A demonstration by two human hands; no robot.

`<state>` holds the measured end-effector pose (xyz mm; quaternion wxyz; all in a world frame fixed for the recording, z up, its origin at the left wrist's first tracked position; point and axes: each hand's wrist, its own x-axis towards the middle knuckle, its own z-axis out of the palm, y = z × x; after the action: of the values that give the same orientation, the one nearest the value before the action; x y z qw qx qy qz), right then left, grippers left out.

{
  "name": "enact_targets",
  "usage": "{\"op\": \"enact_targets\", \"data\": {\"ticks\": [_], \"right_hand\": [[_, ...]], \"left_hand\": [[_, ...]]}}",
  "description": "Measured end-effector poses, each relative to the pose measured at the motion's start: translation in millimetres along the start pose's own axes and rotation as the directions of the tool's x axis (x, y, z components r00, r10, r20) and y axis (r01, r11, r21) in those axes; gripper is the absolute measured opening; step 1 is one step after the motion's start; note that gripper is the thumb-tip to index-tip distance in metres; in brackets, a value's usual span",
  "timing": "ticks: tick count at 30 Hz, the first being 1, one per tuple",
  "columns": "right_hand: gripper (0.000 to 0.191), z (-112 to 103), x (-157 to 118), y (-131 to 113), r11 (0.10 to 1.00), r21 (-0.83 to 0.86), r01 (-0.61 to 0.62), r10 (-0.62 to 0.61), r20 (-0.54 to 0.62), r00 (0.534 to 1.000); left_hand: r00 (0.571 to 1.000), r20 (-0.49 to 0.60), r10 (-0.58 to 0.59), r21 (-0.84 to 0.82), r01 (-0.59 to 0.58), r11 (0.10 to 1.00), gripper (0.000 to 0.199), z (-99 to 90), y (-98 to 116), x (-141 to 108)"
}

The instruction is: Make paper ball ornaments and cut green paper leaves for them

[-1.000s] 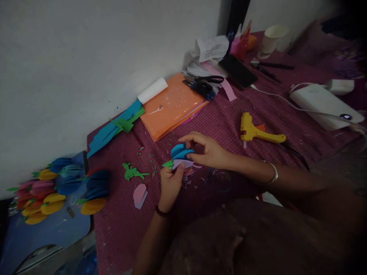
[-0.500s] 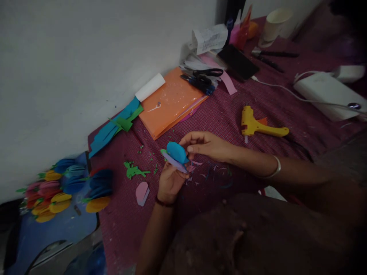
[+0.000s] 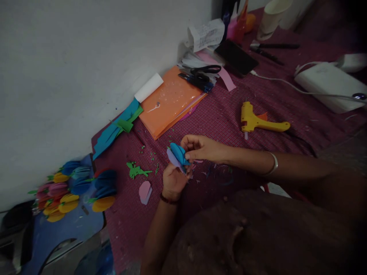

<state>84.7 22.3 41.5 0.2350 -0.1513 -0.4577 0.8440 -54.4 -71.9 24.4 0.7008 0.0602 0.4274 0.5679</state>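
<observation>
Over the maroon checked cloth, my left hand (image 3: 174, 180) holds a small folded paper piece (image 3: 179, 152) from below, its layers blue and lilac with a bit of green at the upper left. My right hand (image 3: 197, 148) pinches the blue layer's right edge between thumb and fingers. Left of my hands lie green paper scraps (image 3: 137, 170), and below those a pink and lilac paper cutout (image 3: 145, 192). Tiny paper clippings are scattered under and around both hands. The left fingertips are partly hidden behind the paper.
A yellow glue gun (image 3: 258, 120) lies to the right. Behind are an orange packet (image 3: 169, 101), black-handled scissors (image 3: 205, 72), a phone (image 3: 236, 57) and a white box with a cable (image 3: 329, 86). Colourful layered paper shapes (image 3: 69, 202) sit on a blue surface at left.
My right fingers have closed in on the blue layer's edge, and the paper piece has turned so its layers look narrower. The whole view has shifted slightly.
</observation>
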Motion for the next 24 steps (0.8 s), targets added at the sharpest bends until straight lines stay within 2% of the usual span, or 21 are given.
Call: {"op": "enact_targets", "data": {"ticks": [3, 6, 8, 11, 13, 17, 20, 24], "right_hand": [[0.024, 0, 1, 2, 0.999, -0.032, 0.026, -0.026, -0.015, 1.0], [0.034, 0, 1, 4, 0.983, -0.068, 0.17, -0.174, -0.054, 0.983], [0.03, 0, 0, 4, 0.969, -0.107, 0.224, -0.229, -0.034, 0.973], [0.015, 0, -2, 0, 0.97, -0.165, 0.178, -0.176, 0.029, 0.984], [0.012, 1, -4, -3, 0.971, -0.184, 0.153, -0.148, 0.041, 0.988], [0.021, 3, -5, -7, 0.962, -0.218, 0.163, -0.167, 0.002, 0.986], [0.025, 4, -5, -7, 0.962, -0.244, 0.123, -0.132, -0.021, 0.991], [0.029, 0, -2, -3, 0.975, -0.201, 0.094, -0.092, 0.021, 0.996]], "left_hand": [[1.0, -0.009, -0.001, 0.033, 0.001, 0.999, 0.012, -1.5, -1, 1], [0.999, -0.04, -0.003, 0.032, 0.004, 0.999, 0.01, -3.7, -1, 1], [0.999, -0.036, -0.005, 0.025, 0.006, 1.0, 0.01, -3.3, -2, 2], [0.999, -0.032, -0.013, 0.018, 0.013, 1.0, 0.009, -1.0, -2, 2], [1.0, -0.025, -0.009, -0.012, 0.009, 1.0, 0.008, -0.1, -3, 3], [1.0, 0.018, 0.007, -0.056, -0.006, 0.998, 0.009, -1.2, -4, 3], [0.999, 0.044, -0.012, -0.033, 0.013, 0.999, 0.011, -1.8, -4, 3], [0.999, 0.042, -0.018, -0.013, 0.018, 1.0, 0.009, -0.6, -4, 2]]}}
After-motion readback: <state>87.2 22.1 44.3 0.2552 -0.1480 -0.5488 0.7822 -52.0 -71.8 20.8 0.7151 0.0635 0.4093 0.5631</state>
